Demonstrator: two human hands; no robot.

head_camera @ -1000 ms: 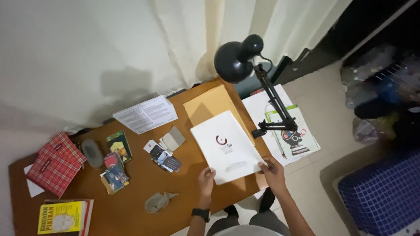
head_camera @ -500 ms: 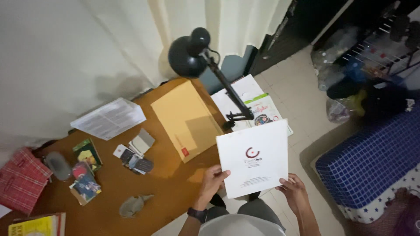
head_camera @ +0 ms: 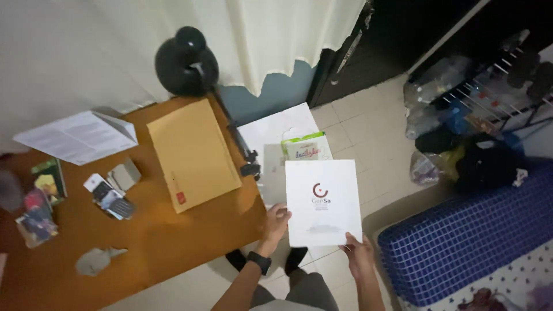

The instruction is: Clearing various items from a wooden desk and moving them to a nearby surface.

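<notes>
White, with a dark red emblem, one folder (head_camera: 322, 201) is held flat at lower centre of the frame, past the right edge of the wooden surface (head_camera: 173, 242) and above the tiled floor (head_camera: 368, 132). Its long axis runs up and down the frame. It is gripped at its lower left edge by the left hand (head_camera: 276, 222) and at its lower right corner by the right hand (head_camera: 358, 253). One brown envelope (head_camera: 193, 152) lies on the surface, with one black lamp (head_camera: 185, 62) above it.

A wooden desk (head_camera: 150, 242) carries a tan envelope (head_camera: 192, 152) and folded paper (head_camera: 78, 136).
</notes>
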